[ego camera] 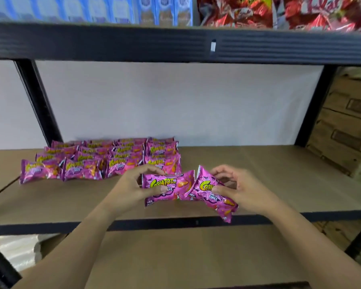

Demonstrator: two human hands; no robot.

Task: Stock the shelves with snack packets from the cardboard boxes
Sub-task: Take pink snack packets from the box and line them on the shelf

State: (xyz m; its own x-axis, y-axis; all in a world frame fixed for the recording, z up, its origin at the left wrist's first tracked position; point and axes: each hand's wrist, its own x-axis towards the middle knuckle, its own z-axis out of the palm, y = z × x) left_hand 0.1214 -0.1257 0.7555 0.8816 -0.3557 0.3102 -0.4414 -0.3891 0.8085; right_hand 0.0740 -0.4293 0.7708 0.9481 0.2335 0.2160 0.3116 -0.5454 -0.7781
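My left hand (133, 185) grips one pink packet (167, 189), my right hand (237, 188) pinches a second packet (212, 193), both over the brown shelf (279, 180); the stocked packets (100, 159) behind overlap, their count unclear

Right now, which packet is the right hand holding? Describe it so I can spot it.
Find the brown middle shelf under the black beam. At its front edge two hands hold pink packets. The right hand pinches the tilted packet, the one slanting down past the shelf lip, unlike the flat rows behind.
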